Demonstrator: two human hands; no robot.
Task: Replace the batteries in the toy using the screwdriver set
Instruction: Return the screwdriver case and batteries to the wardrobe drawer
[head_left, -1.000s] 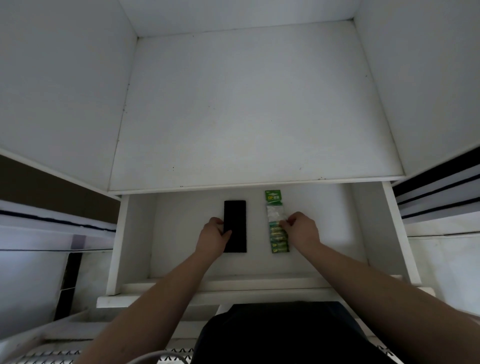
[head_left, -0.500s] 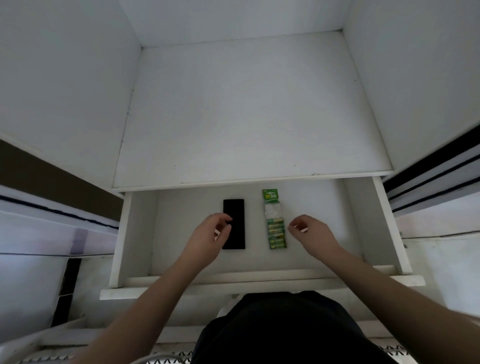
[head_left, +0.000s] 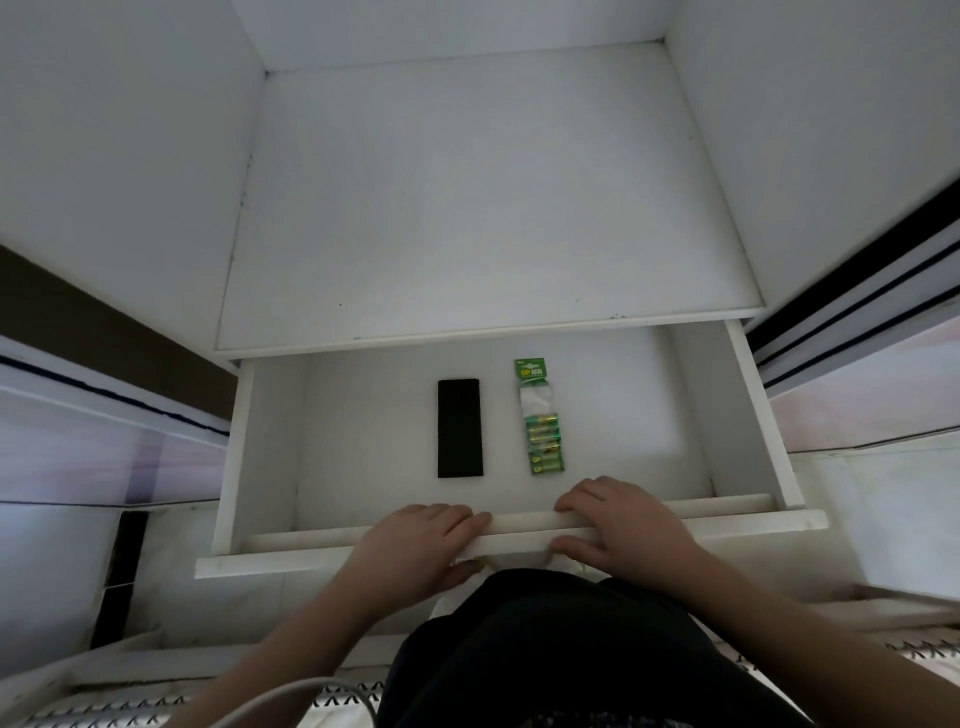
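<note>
A white drawer (head_left: 751, 422) stands pulled out below a white shelf top. On its floor lie a flat black rectangular case (head_left: 460, 427) and, to its right, a green blister pack of batteries (head_left: 541, 419). Both lie apart from my hands. My left hand (head_left: 415, 545) and my right hand (head_left: 621, 525) grip the drawer's front panel side by side, with the fingers over its top rim and the thumbs on its outer face. No toy is in view.
The white shelf top (head_left: 488, 208) above the drawer sits in a recess between white side walls. Dark-striped panels flank the drawer on both sides. My dark-clothed body (head_left: 571, 649) is close against the drawer front. A pale cable (head_left: 291, 693) curves at the bottom.
Both hands have let go of the black case and the battery pack and drawn back to the drawer's front panel, which they now grip. The two items stay on the drawer floor.
</note>
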